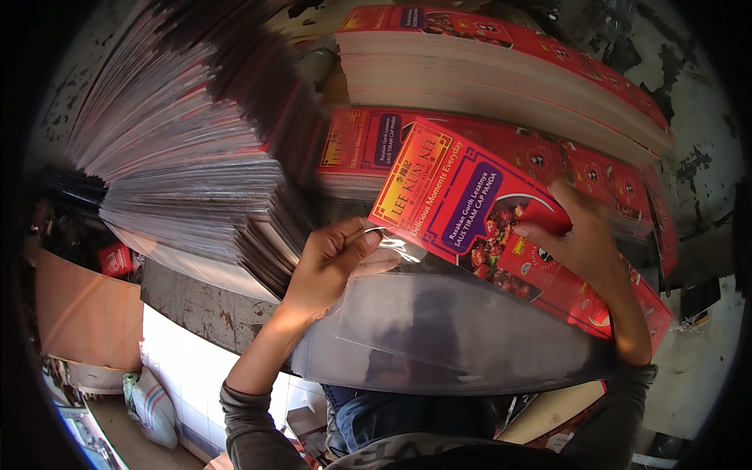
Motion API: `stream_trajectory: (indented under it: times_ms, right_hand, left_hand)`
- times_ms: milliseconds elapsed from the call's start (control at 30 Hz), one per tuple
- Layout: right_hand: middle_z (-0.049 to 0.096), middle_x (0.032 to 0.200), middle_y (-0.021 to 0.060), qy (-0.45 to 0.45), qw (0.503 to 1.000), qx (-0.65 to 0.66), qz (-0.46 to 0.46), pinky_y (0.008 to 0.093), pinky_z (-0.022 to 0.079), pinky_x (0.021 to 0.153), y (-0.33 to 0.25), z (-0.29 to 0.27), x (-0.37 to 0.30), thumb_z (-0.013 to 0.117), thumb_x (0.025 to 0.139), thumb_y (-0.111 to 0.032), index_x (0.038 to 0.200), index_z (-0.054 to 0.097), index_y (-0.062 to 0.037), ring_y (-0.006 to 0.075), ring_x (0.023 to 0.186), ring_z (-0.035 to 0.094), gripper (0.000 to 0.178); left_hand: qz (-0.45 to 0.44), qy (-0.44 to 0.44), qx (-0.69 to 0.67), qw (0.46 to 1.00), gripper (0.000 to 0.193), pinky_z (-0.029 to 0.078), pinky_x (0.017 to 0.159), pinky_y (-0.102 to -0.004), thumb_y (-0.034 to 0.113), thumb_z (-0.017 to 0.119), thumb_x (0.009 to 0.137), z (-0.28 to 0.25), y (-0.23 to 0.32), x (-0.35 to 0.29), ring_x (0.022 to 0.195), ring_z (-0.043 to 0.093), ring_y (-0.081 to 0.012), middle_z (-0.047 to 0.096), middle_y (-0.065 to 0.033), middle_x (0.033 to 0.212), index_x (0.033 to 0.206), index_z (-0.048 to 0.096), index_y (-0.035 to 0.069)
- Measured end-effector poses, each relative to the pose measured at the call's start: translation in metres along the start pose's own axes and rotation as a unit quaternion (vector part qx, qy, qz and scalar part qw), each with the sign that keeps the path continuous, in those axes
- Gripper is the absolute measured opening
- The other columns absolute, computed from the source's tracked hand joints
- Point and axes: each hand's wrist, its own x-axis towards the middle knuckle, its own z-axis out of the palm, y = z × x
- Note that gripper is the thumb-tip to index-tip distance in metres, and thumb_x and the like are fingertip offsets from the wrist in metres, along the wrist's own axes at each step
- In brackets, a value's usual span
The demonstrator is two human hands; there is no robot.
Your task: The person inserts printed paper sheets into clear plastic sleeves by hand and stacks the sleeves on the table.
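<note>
A long red printed card (479, 205) with yellow, purple and food-picture areas lies slanted across the middle. My right hand (578, 239) grips its right part, thumb on the printed face and the other fingers partly hidden. The left hand (335, 260) is closed in a pinch on the edge of a clear plastic sleeve (395, 309), beside the card's lower left corner. How far the card sits inside the sleeve I cannot tell. Under both lies a stack of clear plastic sheets (352, 366), curving along the table's near edge.
Behind the card stands a tall stack of red cards (486, 74), with a lower stack (342, 147) in front of it. Leaning piles of sleeved cards (188, 200) fill the left. A worn table (196, 294) shows below them; a white sack (153, 407) stands on the floor.
</note>
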Motion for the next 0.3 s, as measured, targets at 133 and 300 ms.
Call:
stream_trajectory:
  times_ms: [133, 300]
  right_hand:
    - [0.052, 0.066, 0.0136, -0.027, 1.0, 0.01, 0.013, 0.0347, 0.043, 0.051, 0.003, -0.005, -0.001, 0.077, 0.066, -0.031, 0.078, 0.048, -0.0013, 0.0272, 0.055, 0.051, 0.043]
    - [0.055, 0.068, 0.0137, -0.049, 0.999, 0.018, 0.009, 0.0335, 0.045, 0.053, -0.004, -0.012, 0.002, 0.079, 0.063, -0.032, 0.077, 0.048, -0.0052, 0.0266, 0.057, 0.054, 0.043]
  left_hand:
    - [-0.012, 0.0, -0.021, 1.0, 0.028, 0.051, 0.082, -0.0309, 0.007, 0.043, 0.092, 0.002, 0.0, -0.001, 0.091, 0.06, -0.0178, 0.057, -0.0137, 0.108, 0.113, 0.047, -0.01]
    - [-0.019, -0.005, -0.033, 0.999, 0.028, 0.051, 0.082, -0.0322, 0.008, 0.043, 0.092, -0.002, -0.001, -0.001, 0.092, 0.06, -0.0182, 0.057, -0.0129, 0.108, 0.114, 0.047, -0.009]
